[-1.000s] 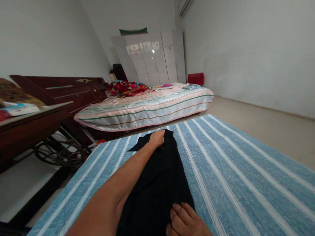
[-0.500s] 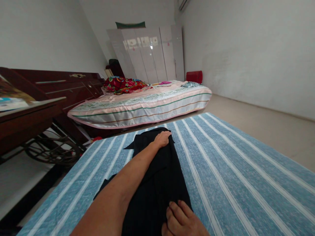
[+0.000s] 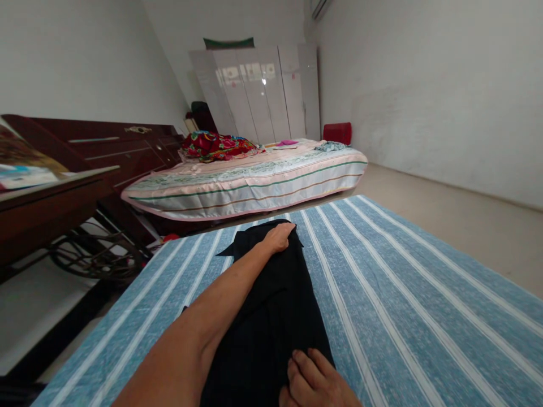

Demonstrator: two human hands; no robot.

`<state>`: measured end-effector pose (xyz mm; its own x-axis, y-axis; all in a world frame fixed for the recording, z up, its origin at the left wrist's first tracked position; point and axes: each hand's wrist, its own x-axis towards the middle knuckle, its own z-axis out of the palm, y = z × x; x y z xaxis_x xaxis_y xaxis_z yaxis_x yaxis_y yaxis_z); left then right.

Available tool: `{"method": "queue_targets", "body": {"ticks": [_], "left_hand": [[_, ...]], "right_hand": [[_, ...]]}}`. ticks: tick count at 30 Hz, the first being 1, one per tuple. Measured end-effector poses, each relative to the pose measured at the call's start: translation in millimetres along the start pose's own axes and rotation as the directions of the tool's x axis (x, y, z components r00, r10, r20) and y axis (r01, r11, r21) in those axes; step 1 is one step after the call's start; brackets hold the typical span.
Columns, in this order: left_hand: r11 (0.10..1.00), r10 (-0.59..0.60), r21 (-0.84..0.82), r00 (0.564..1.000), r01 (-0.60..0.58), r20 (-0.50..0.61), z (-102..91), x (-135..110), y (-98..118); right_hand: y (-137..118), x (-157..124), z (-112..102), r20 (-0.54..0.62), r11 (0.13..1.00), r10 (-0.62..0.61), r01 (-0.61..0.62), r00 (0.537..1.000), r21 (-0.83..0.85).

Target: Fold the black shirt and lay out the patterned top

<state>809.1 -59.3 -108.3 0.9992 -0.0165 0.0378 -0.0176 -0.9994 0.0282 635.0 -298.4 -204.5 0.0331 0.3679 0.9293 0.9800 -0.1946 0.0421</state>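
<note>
A black garment (image 3: 280,305) lies lengthwise on a blue sheet with white stripes (image 3: 403,294). My left hand (image 3: 280,236) reaches out along it and rests on its far end, fingers curled down on the cloth. My right hand (image 3: 316,380) sits at the near end by the bottom edge of the view, its fingers bent and pressing the black cloth at its right side. My left forearm covers part of the garment's left half.
Beyond the sheet lies a low mattress (image 3: 250,181) with a red flowered cloth (image 3: 214,145) on it. A dark wooden table (image 3: 46,203) and dresser (image 3: 123,150) stand at the left, white wardrobes (image 3: 258,93) at the back, a red box (image 3: 337,133) by the right wall.
My left hand slid a little to the right along the garment's far end, and a black corner came out at the left beneath my forearm. My right hand stayed on the near end.
</note>
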Motion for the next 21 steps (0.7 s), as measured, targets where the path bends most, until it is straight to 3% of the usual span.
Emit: {"method": "queue_targets", "body": {"ticks": [3,7,13,21], "left_hand": [[1.000,0.017,0.006,1.000,-0.017,-0.006,-6.1,-6,6],[0.999,0.041,-0.007,0.997,-0.041,0.068,-4.4,-7,11],[0.998,0.012,-0.056,0.986,-0.003,0.169,3.0,6,0],[0.998,0.003,-0.056,0.990,0.005,0.144,-1.9,5,0]], "right_hand": [[2,5,-2,-0.029,1.000,-0.025,0.025,0.999,0.004],[0,0,1,-0.018,1.000,-0.027,0.027,0.999,-0.007],[-4,-2,1,-0.008,0.999,-0.045,0.044,0.999,-0.015],[-2,-1,-4,0.115,0.996,-0.084,0.083,0.990,0.014]]}}
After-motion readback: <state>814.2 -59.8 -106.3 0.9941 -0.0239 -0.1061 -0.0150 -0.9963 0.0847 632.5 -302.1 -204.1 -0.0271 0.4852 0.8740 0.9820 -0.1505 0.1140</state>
